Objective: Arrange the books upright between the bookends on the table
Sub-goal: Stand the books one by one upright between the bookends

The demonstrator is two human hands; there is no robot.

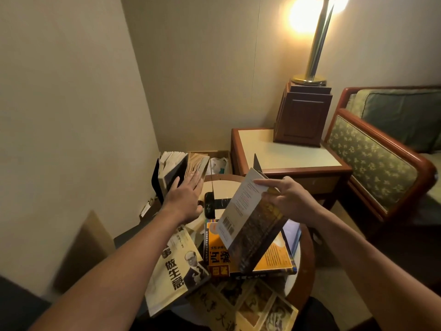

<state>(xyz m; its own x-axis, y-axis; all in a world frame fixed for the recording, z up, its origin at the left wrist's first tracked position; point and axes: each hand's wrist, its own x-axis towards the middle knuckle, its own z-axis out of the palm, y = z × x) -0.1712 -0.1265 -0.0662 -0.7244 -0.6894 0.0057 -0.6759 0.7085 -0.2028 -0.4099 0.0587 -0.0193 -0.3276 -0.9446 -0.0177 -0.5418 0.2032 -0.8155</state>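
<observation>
- Two upright paperback books with yellowed, fanned page edges [183, 167] are shown standing at the far left of the round wood-rimmed table [309, 256]. They are backed on their left by a black metal bookend [155, 180].
- The left hand [188, 189] is laid flat against the right face of these books, with its fingers straight and together (nothing is gripped).
- A second black bookend [211, 207] is seen just right of that hand. Its thin plate is viewed edge-on and its base lies on the table, near the upright books.
- A dark-covered book with a white barcoded back [245, 223] is held tilted above the middle of the table. It is gripped at its upper edge by the right hand [293, 199], with the index finger stretched along the top (the thumb is hidden behind the cover).
- An orange-covered book [216, 254] is shown lying flat beneath the tilted book's lower corner; whether the two touch cannot be told.
- A cream book with black characters and a portrait [171, 271] lies flat just left of the orange one, and a book with pictured cover panels [253, 309] lies at the near edge.
- A wood-framed side table with a cream top [286, 151] is seen beyond, carrying a lit brass lamp on a dark wooden box base [303, 115].
- A green patterned armchair with a wooden frame [372, 163] is shown at the right.
</observation>
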